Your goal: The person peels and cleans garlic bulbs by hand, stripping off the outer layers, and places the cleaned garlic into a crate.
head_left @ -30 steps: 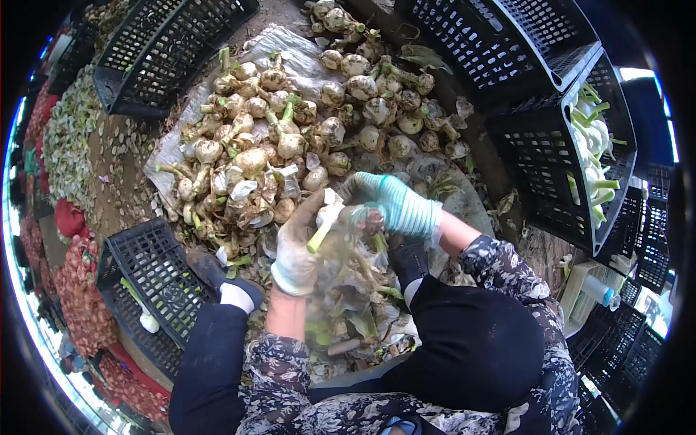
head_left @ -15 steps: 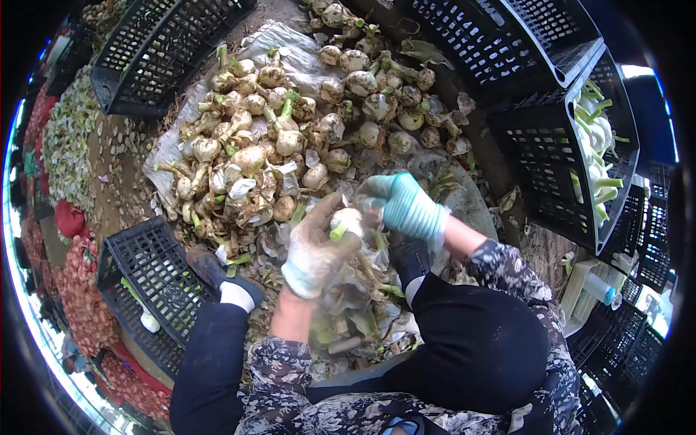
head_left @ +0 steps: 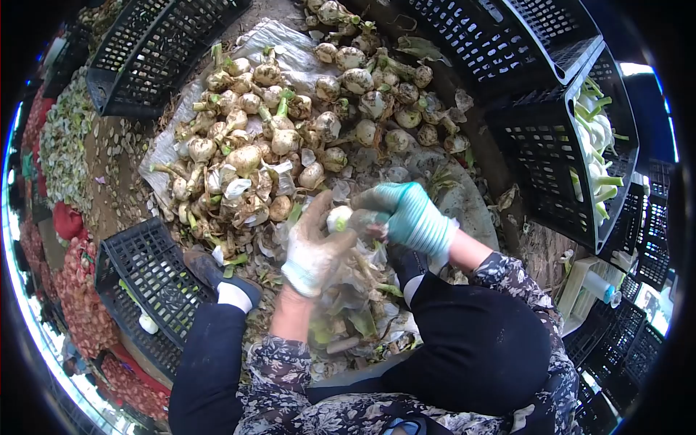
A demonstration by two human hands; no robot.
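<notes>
Between the two black-trousered legs (head_left: 471, 348), a loose heap of papery white and green peelings (head_left: 366, 322) is lying below the hands. Just above it, the left hand (head_left: 313, 250), in a white knitted glove stained brown, is pinching a small round white bulb with a pale green stem end (head_left: 338, 218) between thumb and fingers. The right hand (head_left: 417, 220), in a turquoise-and-white striped knitted glove, is hovering just beside the bulb, its fingers curling; cannot tell whether they are pinching anything, as the tips are blurring.

Change over the last second: the green stem, pointing toward the lap at first, is now facing the camera, and the right hand is sitting slightly lower. Reading: the bulb is being turned in the grip, probably presenting another side for stripping; its visible surface is looking mostly clean.

Farther out, a pile of round, soil-stained bulbs (head_left: 245, 157) is spreading over a grey-white sheet (head_left: 264, 45). At right, a black perforated plastic crate (head_left: 536, 177) is holding clean white bulbs with green stems (head_left: 594, 134). At far left, bulging red net sacks (head_left: 88, 297) are standing.
</notes>
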